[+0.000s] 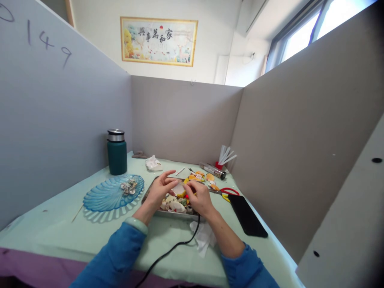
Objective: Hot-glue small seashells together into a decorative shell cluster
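Observation:
Over a metal tray [177, 216] of seashells, my two hands come close together. My left hand [161, 190] has its thumb and a finger brought together, another finger raised above them. Bent inward, the fingers of my right hand [198, 197] pinch near the left fingertips. Whatever they hold is too small to make out. Below them lie pale shells [176, 206], mixed with yellow, red and green bits. A black cord [177, 244] runs from near my right hand towards the table's front edge.
Left stands a blue scalloped plate [102, 197] bearing small shells [129, 187], with a green flask [117, 156] behind it. On the right are a black phone [247, 216], scissors [230, 191], orange pieces [210, 177] and white sticks [225, 154]. Crumpled tissue [204, 236] lies before the tray.

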Tool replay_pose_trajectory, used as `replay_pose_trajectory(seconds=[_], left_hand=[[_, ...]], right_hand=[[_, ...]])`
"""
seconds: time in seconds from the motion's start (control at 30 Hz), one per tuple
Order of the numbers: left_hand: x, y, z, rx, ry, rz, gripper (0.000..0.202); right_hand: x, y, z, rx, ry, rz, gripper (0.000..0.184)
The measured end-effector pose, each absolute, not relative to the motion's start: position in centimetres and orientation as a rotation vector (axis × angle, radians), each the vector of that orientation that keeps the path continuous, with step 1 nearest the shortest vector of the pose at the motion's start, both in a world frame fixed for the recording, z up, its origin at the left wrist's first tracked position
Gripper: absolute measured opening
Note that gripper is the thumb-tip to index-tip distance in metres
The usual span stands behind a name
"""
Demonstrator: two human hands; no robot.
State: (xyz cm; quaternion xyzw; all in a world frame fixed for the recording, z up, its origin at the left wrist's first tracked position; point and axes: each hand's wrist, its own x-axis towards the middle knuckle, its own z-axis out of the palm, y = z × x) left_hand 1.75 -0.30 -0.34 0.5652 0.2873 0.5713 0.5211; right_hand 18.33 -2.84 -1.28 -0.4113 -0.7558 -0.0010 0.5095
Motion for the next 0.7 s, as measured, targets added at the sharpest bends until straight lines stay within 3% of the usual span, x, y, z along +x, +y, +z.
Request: replay_pose_trajectory(seconds=[0.23, 0.47, 0.7], left_hand=[[1.6, -0.2, -0.5, 1.291, 0.595, 1.33, 0.065], [0.8, 0.8, -0.2, 0.723, 0.408, 1.277, 0.018], [0.0, 1.3, 0.4, 0.338, 0.295, 1.339, 0.02]], right_hand=[[18.3, -3.0, -1.1, -0.922, -1.818, 0.017, 0.024], [18.5, -3.1, -1.2, -0.856, -1.783, -0.013, 0.021], [18.4, -3.2, -1.2, -0.835, -1.828, -0.094, 0.021]])
